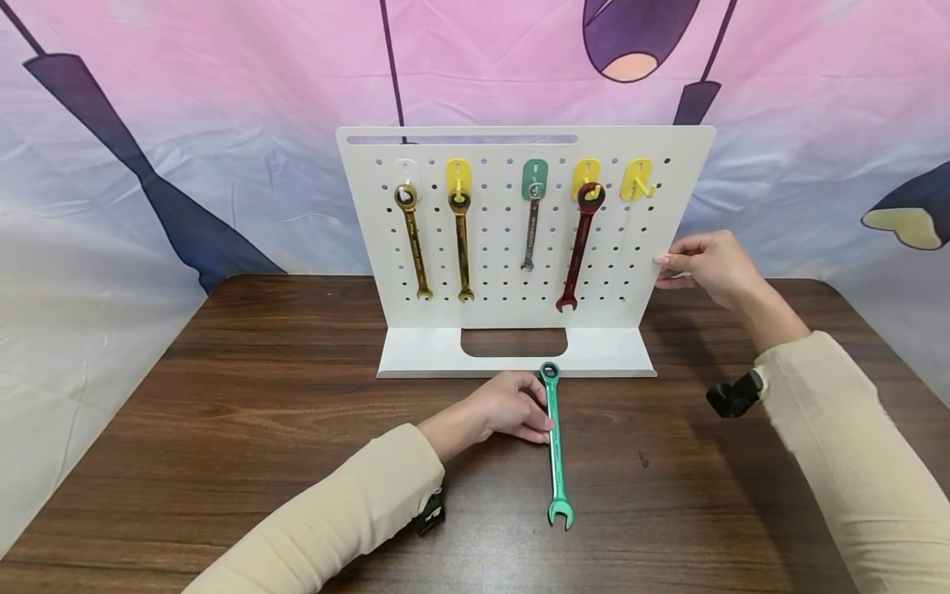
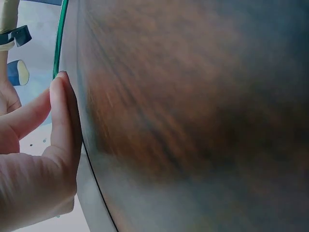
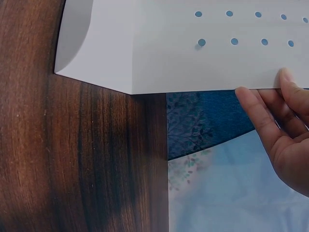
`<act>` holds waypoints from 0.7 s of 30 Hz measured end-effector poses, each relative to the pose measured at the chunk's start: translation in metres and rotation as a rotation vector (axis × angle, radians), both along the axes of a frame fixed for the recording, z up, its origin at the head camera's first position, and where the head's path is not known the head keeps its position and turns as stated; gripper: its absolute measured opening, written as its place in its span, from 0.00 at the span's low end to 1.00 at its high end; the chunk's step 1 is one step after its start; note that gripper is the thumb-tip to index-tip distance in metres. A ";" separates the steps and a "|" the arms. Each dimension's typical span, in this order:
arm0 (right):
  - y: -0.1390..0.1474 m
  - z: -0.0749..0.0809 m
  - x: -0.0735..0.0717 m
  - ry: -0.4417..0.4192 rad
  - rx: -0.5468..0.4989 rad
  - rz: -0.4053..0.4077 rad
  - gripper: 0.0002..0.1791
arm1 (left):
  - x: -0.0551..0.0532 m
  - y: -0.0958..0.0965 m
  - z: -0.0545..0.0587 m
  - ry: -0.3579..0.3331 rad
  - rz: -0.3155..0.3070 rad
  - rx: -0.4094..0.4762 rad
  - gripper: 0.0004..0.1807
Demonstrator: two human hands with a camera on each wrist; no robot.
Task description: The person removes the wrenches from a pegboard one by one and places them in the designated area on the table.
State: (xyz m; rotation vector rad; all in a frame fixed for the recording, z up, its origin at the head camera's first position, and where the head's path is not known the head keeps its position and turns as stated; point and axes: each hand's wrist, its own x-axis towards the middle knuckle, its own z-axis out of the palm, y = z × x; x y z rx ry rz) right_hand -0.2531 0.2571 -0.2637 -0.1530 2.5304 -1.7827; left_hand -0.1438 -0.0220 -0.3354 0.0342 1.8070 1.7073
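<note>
A: Take the white pegboard as a clock dial. Where is your green wrench?

B: At 6 o'clock, in front of it. Your left hand pinches the shank, ring end towards 12, open end towards 6. Whether that end touches the worktop, I can't tell.

A: Why hold it there?

B: Probably for control: you leave the ring uncovered and the long, straight, glossy metal shank easy to steer.

A: And your other one?

B: Your right hand is at 3 o'clock, well apart from the left, clamped on the board's edge with the thumb on its front face. Most likely you're steadying it; the panel looks thin above its flat foot.

A: What hangs on it?

B: A shiny gold wrench and a second gold wrench towards 10, a small silver wrench at 12, a dark red wrench near 1. All hang by their rings, presumably because a closed loop stays on a peg. The yellow hook at 2 is bare.

A: Surfaces?

B: Smooth white punched with round holes, over streaky brown wood grain.
</note>
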 end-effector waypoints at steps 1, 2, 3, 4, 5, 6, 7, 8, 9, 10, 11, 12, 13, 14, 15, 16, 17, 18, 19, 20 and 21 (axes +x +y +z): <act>0.000 0.000 0.000 0.001 -0.001 0.000 0.06 | 0.000 0.000 0.000 0.000 0.001 -0.004 0.11; 0.000 0.000 0.000 0.001 -0.002 0.001 0.06 | 0.001 0.000 0.000 0.002 0.002 -0.010 0.11; 0.000 0.000 0.000 0.001 -0.002 0.002 0.06 | 0.001 0.000 -0.001 0.003 0.003 -0.015 0.11; 0.000 0.000 0.000 0.001 -0.002 0.002 0.06 | 0.001 0.000 -0.001 0.005 0.004 -0.021 0.11; 0.000 0.000 0.000 0.000 -0.004 0.002 0.06 | 0.001 0.000 -0.001 0.006 0.004 -0.028 0.11; 0.000 0.000 0.000 0.000 -0.003 0.002 0.06 | 0.001 0.000 -0.001 0.007 0.001 -0.039 0.10; 0.000 0.000 0.000 0.000 -0.003 0.002 0.06 | 0.001 0.000 -0.001 0.005 -0.001 -0.047 0.10; 0.000 0.000 0.000 -0.001 -0.003 0.002 0.06 | 0.001 0.000 0.000 0.003 -0.004 -0.052 0.10; 0.000 0.000 0.000 0.000 0.000 0.001 0.06 | 0.001 0.000 0.000 -0.001 -0.006 -0.055 0.10; 0.000 0.000 0.000 0.000 0.000 0.001 0.06 | 0.002 0.000 0.000 -0.006 -0.008 -0.059 0.10; 0.000 0.000 0.000 0.000 0.002 0.001 0.06 | 0.002 0.000 0.000 -0.010 -0.008 -0.060 0.10; -0.001 0.000 0.000 0.000 0.001 0.001 0.06 | 0.002 0.000 0.000 -0.015 -0.008 -0.061 0.11; -0.001 0.000 0.000 0.000 -0.004 0.005 0.06 | 0.002 0.000 0.001 -0.021 -0.006 -0.054 0.11; -0.001 0.000 0.000 -0.001 -0.010 0.009 0.06 | 0.002 0.000 0.001 -0.027 -0.004 -0.047 0.11; -0.001 0.000 0.000 -0.003 -0.017 0.013 0.06 | 0.003 0.000 0.000 -0.031 -0.004 -0.043 0.11; -0.001 0.000 0.000 -0.004 -0.025 0.018 0.06 | 0.003 0.000 0.001 -0.033 -0.001 -0.038 0.12; -0.001 0.000 0.000 -0.003 -0.032 0.021 0.05 | 0.003 0.000 0.001 -0.035 -0.001 -0.033 0.12; 0.000 0.000 0.000 -0.003 -0.038 0.023 0.05 | 0.004 0.000 0.001 -0.039 -0.002 -0.030 0.12; -0.001 0.000 -0.001 -0.003 -0.041 0.024 0.06 | 0.004 -0.001 0.001 -0.041 0.000 -0.025 0.12; -0.001 0.000 -0.001 -0.002 -0.041 0.021 0.06 | 0.004 -0.001 0.001 -0.042 0.001 -0.024 0.12; -0.001 0.000 -0.001 0.000 -0.041 0.018 0.06 | 0.004 -0.001 0.001 -0.041 0.001 -0.026 0.12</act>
